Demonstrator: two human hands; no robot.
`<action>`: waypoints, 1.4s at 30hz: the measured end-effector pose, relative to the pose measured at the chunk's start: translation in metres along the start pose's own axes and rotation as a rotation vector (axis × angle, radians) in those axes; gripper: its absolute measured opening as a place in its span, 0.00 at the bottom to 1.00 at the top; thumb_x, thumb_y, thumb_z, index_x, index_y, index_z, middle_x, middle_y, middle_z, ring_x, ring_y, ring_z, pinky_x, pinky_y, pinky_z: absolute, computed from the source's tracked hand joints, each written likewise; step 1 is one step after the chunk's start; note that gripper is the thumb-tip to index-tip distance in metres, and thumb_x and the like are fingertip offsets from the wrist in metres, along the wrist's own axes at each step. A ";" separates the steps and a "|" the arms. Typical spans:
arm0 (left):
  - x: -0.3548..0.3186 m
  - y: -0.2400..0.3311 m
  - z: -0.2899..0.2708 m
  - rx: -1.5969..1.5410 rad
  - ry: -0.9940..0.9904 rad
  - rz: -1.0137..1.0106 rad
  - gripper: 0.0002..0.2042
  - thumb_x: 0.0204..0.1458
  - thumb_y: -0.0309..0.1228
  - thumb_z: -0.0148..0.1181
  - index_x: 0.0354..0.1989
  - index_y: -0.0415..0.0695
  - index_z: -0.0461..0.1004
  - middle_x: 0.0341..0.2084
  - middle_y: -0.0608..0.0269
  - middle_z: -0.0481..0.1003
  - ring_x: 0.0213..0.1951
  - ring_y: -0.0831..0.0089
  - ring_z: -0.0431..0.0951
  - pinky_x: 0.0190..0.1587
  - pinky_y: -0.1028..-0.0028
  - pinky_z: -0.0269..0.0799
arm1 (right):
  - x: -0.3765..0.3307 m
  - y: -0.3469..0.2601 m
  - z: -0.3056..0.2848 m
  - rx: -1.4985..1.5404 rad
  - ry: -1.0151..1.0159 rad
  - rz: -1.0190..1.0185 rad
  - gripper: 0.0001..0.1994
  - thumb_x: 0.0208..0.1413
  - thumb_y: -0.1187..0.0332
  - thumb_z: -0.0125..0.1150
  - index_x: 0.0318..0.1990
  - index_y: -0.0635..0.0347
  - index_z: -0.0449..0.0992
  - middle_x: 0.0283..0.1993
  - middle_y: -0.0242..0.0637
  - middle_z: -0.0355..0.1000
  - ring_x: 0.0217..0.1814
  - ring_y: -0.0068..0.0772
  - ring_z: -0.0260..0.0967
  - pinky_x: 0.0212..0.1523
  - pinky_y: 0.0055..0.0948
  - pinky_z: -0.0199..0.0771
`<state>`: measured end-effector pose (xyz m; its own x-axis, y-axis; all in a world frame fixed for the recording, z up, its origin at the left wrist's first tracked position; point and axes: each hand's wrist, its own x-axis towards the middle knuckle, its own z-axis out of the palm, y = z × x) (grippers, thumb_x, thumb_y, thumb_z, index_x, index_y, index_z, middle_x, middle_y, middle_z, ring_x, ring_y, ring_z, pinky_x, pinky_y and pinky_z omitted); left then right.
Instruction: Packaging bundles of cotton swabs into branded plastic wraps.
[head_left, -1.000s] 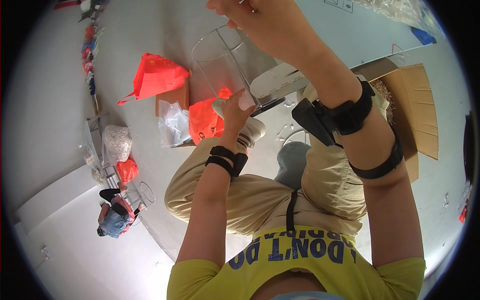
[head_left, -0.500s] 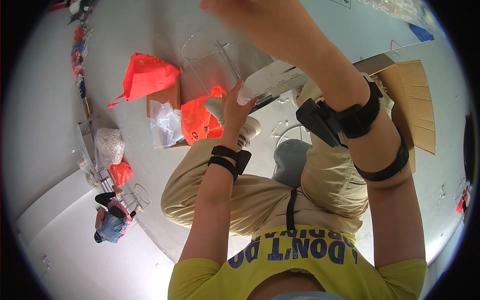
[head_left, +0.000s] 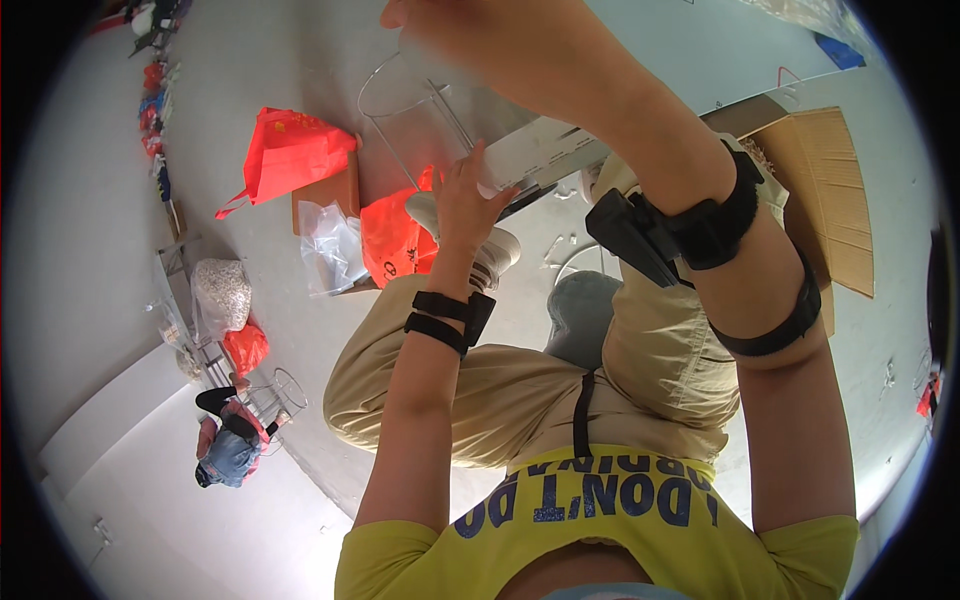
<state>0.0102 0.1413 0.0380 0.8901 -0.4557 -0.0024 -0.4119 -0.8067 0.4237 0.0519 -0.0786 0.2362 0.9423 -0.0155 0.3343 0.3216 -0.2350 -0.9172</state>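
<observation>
A pale grey floor (head_left: 120, 200) fills the view, with a seated person's khaki-trousered legs (head_left: 520, 390) across the middle and a grey stool (head_left: 580, 315) between the knees. At 2 o'clock lies a flattened cardboard box (head_left: 830, 190). At 10 o'clock a red plastic bag (head_left: 285, 150) rests against a small brown carton (head_left: 325, 195), with a clear plastic bag (head_left: 330, 245) and a second red bag (head_left: 395, 240) just below. At 8 o'clock another person (head_left: 225, 450) crouches near some wire frames, well apart from the work.

Raised toward 12 o'clock, between both arms, is a clear sheet with a wire rim (head_left: 415, 115). Just beside it, to the right, a pale flat panel (head_left: 545, 150) slants across.

The left hand (head_left: 465, 200), with black straps at the wrist, reaches up and closes its fingers on the near end of the panel. The right hand (head_left: 470, 35) sits at the very top edge, blurred and close to the lens. It is at the clear sheet's upper part, but I cannot tell whether it grips or merely rests there.

As I judge it, the handling goes best with the left hand's pinch kept firm and low on the panel. The right hand should steady the flimsy clear sheet by its wire rim, not its middle, so that it does not buckle. Both pieces are best kept well clear of the knees.
</observation>
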 end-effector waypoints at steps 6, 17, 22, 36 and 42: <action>0.008 0.011 -0.002 0.120 -0.014 0.012 0.41 0.36 0.42 0.73 0.62 0.47 0.62 0.49 0.56 0.71 0.53 0.59 0.69 0.62 0.49 0.51 | -0.001 0.005 0.004 -0.047 0.022 -0.036 0.09 0.56 0.70 0.54 0.36 0.68 0.74 0.31 0.52 0.74 0.34 0.50 0.74 0.35 0.39 0.72; 0.021 0.029 0.000 0.154 0.059 0.229 0.40 0.32 0.40 0.74 0.59 0.48 0.65 0.50 0.62 0.73 0.50 0.61 0.71 0.58 0.51 0.58 | -0.008 -0.005 -0.005 -0.014 0.003 -0.001 0.09 0.56 0.69 0.53 0.35 0.67 0.75 0.29 0.51 0.74 0.32 0.51 0.73 0.34 0.39 0.72; 0.023 0.023 0.000 0.038 0.022 0.224 0.40 0.31 0.39 0.74 0.58 0.47 0.66 0.51 0.62 0.73 0.49 0.62 0.72 0.55 0.59 0.62 | -0.010 -0.010 -0.001 -0.017 -0.015 -0.006 0.09 0.56 0.69 0.53 0.35 0.67 0.74 0.29 0.51 0.74 0.32 0.52 0.74 0.34 0.39 0.72; 0.028 0.031 0.016 -0.115 0.148 0.257 0.38 0.31 0.36 0.75 0.57 0.48 0.67 0.48 0.61 0.74 0.53 0.61 0.69 0.60 0.56 0.55 | -0.010 -0.012 -0.008 -0.019 -0.066 0.030 0.09 0.56 0.69 0.52 0.35 0.68 0.75 0.31 0.52 0.75 0.34 0.52 0.74 0.36 0.39 0.73; 0.035 0.048 0.018 -0.145 0.105 0.240 0.44 0.31 0.38 0.76 0.62 0.48 0.62 0.52 0.53 0.70 0.62 0.55 0.59 0.65 0.52 0.49 | -0.010 0.020 0.019 -0.493 0.156 -0.173 0.09 0.57 0.70 0.53 0.36 0.67 0.75 0.33 0.51 0.75 0.35 0.50 0.74 0.36 0.38 0.73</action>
<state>0.0183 0.0798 0.0418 0.7892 -0.5793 0.2040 -0.5874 -0.6150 0.5261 0.0504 -0.0651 0.2100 0.8426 -0.0709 0.5338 0.3538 -0.6744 -0.6481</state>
